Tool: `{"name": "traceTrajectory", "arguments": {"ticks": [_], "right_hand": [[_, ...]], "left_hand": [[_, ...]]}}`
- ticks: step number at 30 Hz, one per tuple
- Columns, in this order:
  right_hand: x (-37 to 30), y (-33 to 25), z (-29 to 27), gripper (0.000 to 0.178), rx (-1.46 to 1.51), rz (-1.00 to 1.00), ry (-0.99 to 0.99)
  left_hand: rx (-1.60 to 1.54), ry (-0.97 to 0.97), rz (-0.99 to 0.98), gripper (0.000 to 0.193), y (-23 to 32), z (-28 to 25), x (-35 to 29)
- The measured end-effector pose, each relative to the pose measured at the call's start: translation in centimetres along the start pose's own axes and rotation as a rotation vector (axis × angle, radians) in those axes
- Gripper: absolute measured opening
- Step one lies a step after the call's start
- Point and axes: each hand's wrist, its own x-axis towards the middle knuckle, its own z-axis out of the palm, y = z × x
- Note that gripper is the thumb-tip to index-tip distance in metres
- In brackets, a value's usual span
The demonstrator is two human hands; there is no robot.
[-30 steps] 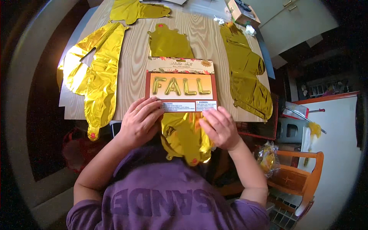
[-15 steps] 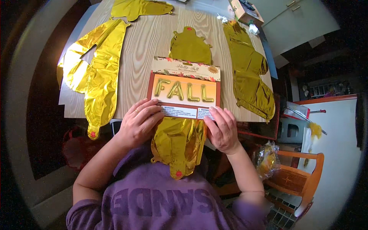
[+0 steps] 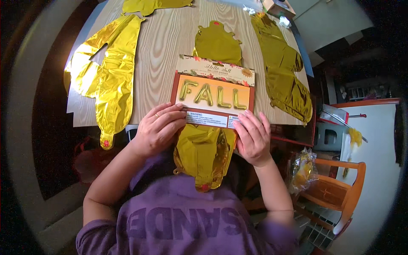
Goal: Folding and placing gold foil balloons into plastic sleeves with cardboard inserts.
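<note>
A flat balloon package card (image 3: 214, 80), orange with pictured gold letter balloons and a leaf-patterned top strip, lies face up in front of me, slightly tilted. My left hand (image 3: 159, 129) is closed on its lower left corner, thumb out of sight. At the lower right corner my right hand (image 3: 254, 138) grips it with fingers laid over the front. Beneath the card is a deflated gold foil balloon (image 3: 202, 153). Its far part shows beyond the card, while its near end with a red spot hangs over the table edge toward my purple shirt. The card hides its middle.
Three more flat gold balloons lie on the wood-grain table (image 3: 163, 51): one at left (image 3: 114, 78), one at right (image 3: 284, 68), one at the far edge (image 3: 157, 5). Crumpled white tissue (image 3: 284, 22) sits near a box (image 3: 278, 8). A wooden chair (image 3: 335, 187) stands at right.
The view has shifted a little, so the table, balloons and card all appear slightly higher and farther right. Both hands keep the same hold on the card.
</note>
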Motion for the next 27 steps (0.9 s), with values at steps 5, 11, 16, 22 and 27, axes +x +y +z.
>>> {"name": "traceTrajectory", "arguments": {"ticks": [5,11,16,22,27], "right_hand": [[0.0,0.4,0.4,0.028,0.057,0.007,0.017],[1.1,0.7,0.0,0.033,0.190,0.069,0.016],[1.1,1.6,0.8,0.041,0.315,0.098,0.053],[1.5,-0.5,0.7,0.046,0.488,0.477,0.073],[2.1,-0.8,1.0,0.036,0.435,0.426,0.135]], "left_hand": [[-0.014,0.011,-0.001,0.025,-0.4,0.3,-0.2],[-0.046,0.020,-0.121,0.031,0.0,0.5,-0.4],[-0.041,-0.024,-0.097,0.029,-0.2,-0.6,0.8],[-0.035,-0.013,-0.309,0.036,0.4,-0.3,1.8],[-0.079,-0.029,-0.485,0.051,1.5,-0.5,2.6]]}}
